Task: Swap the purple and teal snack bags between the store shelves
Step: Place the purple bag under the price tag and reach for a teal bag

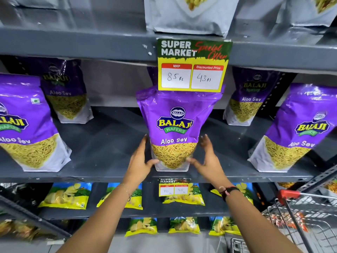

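**Hands flank purple bag on middle shelf**

A purple bag (175, 128) stands upright at the front of the grey shelf (109, 172), under a price card (193, 66). The left hand (140, 161) touches its lower left edge, thumb on the clear base. The right hand (207, 157) sits spread beside the lower right corner, fingers splayed, thumb at the bag. Neither hand closes around it. Other purple bags stand either side.

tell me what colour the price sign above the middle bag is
Yellow with a green top band; head view.
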`<action>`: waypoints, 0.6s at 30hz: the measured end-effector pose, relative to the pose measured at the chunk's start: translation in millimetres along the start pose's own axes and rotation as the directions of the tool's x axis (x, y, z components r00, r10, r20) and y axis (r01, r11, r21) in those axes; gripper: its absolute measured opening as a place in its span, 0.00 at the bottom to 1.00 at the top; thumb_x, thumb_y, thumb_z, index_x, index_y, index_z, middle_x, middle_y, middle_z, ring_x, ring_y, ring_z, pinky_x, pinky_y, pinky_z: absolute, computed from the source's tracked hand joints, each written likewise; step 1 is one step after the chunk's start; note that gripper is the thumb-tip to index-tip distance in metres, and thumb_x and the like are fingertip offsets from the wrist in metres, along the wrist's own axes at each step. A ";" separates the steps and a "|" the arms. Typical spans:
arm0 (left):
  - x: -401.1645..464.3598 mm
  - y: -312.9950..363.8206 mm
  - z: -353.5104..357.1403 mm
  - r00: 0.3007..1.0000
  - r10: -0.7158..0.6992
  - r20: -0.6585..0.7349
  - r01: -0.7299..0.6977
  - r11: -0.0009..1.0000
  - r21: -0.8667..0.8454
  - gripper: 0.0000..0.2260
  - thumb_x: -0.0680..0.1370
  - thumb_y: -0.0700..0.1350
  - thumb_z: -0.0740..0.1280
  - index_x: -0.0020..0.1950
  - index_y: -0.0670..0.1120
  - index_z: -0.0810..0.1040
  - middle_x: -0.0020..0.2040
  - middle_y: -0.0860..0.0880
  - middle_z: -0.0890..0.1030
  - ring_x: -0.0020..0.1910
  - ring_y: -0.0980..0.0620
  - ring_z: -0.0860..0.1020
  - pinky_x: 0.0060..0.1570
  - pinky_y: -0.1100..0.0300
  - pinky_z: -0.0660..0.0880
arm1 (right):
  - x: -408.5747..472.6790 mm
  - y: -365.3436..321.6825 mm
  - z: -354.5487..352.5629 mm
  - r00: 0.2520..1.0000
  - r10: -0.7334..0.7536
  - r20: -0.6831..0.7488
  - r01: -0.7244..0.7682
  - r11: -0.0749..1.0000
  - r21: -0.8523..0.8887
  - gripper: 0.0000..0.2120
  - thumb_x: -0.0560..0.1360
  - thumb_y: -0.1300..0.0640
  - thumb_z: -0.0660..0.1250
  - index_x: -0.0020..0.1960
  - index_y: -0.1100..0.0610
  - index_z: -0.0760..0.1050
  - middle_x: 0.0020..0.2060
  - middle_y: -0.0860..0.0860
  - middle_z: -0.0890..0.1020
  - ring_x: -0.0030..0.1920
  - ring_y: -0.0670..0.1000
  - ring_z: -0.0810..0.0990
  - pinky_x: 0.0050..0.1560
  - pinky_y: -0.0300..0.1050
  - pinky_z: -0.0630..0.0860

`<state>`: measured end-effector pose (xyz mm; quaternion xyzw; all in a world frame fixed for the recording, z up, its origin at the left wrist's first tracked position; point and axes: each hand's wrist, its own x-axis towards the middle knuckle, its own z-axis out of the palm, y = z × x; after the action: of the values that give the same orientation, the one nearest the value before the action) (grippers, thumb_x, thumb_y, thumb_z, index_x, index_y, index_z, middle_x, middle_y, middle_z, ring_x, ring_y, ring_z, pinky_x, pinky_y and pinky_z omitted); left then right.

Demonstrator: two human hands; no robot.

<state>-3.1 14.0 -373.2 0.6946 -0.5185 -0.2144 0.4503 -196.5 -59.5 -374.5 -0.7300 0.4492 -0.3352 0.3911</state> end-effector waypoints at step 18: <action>63.8 255.6 -142.6 0.908 0.324 -0.264 -0.341 0.940 -0.021 0.37 0.69 0.50 0.69 0.71 0.46 0.52 0.74 0.44 0.56 0.72 0.46 0.56 0.70 0.50 0.56 | 45.2 -247.5 -141.5 0.871 -0.400 -0.285 0.366 0.916 -0.167 0.35 0.71 0.49 0.66 0.70 0.58 0.53 0.69 0.55 0.62 0.67 0.50 0.63 0.64 0.39 0.60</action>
<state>-5.1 -1.3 -74.0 0.6025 -0.5590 -0.0600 0.5665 -201.3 -67.3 -86.0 -0.7620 0.3690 -0.4928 0.2008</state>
